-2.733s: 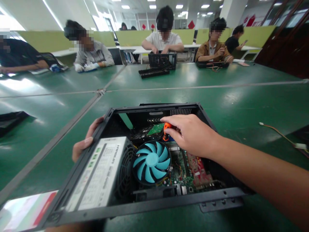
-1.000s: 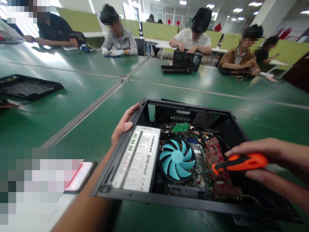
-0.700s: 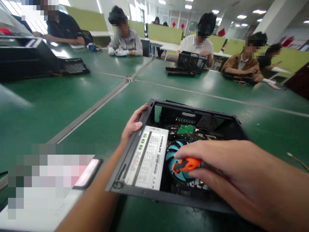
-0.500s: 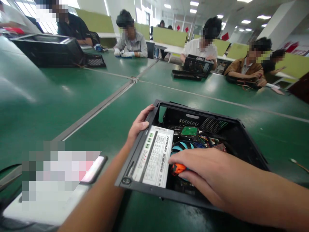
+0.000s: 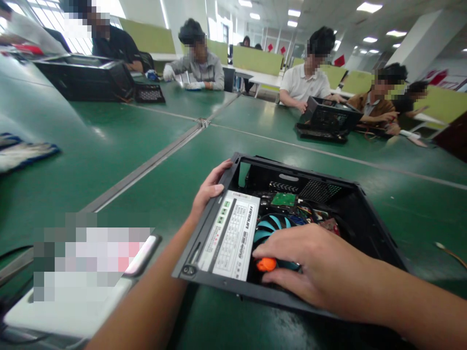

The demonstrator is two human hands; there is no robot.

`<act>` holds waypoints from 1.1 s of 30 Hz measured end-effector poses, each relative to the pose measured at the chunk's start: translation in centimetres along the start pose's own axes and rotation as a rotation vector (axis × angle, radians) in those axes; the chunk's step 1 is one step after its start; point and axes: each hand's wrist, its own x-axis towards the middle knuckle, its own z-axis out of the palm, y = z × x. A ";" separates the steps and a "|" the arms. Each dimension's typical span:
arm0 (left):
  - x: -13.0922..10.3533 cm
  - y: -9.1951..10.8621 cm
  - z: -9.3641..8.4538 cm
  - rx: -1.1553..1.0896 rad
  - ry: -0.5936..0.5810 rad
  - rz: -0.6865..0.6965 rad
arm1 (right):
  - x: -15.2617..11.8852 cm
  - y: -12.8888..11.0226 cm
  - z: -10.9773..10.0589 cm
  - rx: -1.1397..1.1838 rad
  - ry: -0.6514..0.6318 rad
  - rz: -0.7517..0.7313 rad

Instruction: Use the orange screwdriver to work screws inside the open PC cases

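An open black computer case [image 5: 379,228] lies on the green table in front of me. My left hand [image 5: 207,192] grips its far left corner, thumb on the rim and fingers round the outer side. Inside, along the left, sits a power supply [image 5: 233,238] with a white label. My right hand [image 5: 310,262] reaches in over the near wall. Its thumb and fingers are closed round the bright orange handle end of a screwdriver [image 5: 266,264]; the shaft is hidden. Close beyond the fingers is a cooling fan [image 5: 270,227] with blue blades. A green circuit board [image 5: 283,199] shows farther back.
A phone [image 5: 148,253] and a blurred white item lie at the lower left. White-and-blue gloves [image 5: 27,153] rest at the left edge. A cable [image 5: 450,253] lies to the right. Across the table, several people work beside other black cases [image 5: 83,80].
My right hand has shifted slightly left and down, still holding the orange handle, so more of the fan shows. Across the table, a person has moved their case rightward.
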 end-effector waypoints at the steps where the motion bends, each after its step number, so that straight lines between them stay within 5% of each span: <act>1: 0.0 0.0 0.0 -0.001 0.002 -0.002 | -0.2 -0.1 -0.5 0.030 -0.025 -0.012; 3: -0.1 0.0 0.1 -0.004 0.005 -0.005 | -0.6 -0.3 -2.0 0.048 0.018 0.020; 9: 0.0 0.0 0.2 -0.011 0.000 -0.006 | 0.1 0.7 -6.8 -0.164 0.473 0.174; 15: 0.1 -0.1 -0.1 0.004 0.007 0.004 | 3.9 2.6 -5.0 -0.211 0.349 0.139; 21: 0.1 -0.3 -0.2 0.004 0.004 0.016 | 4.9 4.0 -2.3 -0.221 0.231 0.161; 29: 0.3 -0.6 -0.7 0.051 -0.031 0.037 | 5.3 6.6 -1.2 -0.291 0.312 0.195; 33: 0.4 -0.4 -0.7 0.109 -0.008 -0.002 | 4.4 6.6 -2.6 -0.168 0.333 0.181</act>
